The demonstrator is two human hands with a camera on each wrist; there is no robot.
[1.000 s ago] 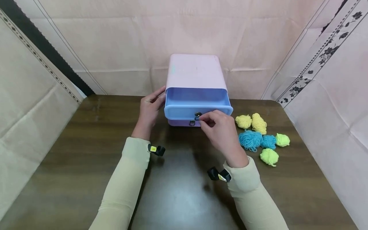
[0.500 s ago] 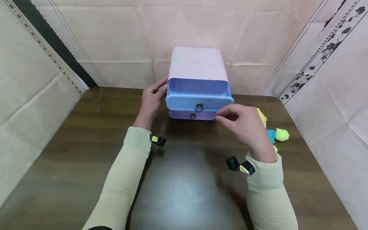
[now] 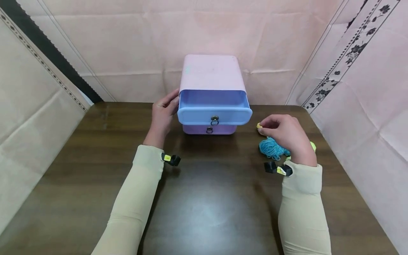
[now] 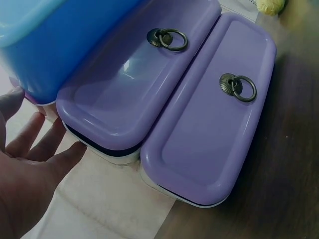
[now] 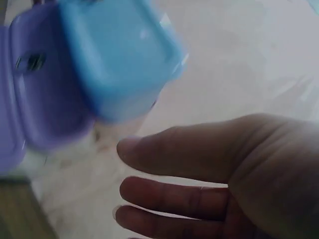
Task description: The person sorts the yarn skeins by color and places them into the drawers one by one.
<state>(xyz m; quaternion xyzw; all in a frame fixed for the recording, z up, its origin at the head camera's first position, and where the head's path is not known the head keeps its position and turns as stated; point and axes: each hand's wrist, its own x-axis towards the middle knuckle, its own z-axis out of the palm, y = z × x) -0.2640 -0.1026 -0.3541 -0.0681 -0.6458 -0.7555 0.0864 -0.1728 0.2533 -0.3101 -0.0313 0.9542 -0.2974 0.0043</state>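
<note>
A small drawer cabinet with a pale pink top (image 3: 210, 72) stands at the back of the table. Its upper blue drawer (image 3: 215, 116) is pulled out and has a ring pull; in the left wrist view, two purple drawers (image 4: 209, 114) below are pushed in. My left hand (image 3: 162, 118) rests its outstretched fingers against the cabinet's left side. To the right, my right hand (image 3: 285, 134) is over the yarn balls, thumb and fingers apart in the right wrist view. A bit of yellow yarn (image 3: 259, 125) shows at its fingertips, beside a blue yarn ball (image 3: 271, 148).
The hand partly hides a green yarn ball (image 3: 313, 146) and the others in the group. Pale cloth (image 3: 204, 32) hangs behind the brown table (image 3: 197, 198) and along both sides.
My right hand has let go of the blue drawer's ring pull and moved right, to the yarn balls. The left hand stays at the cabinet's side, and the drawer remains pulled out.
</note>
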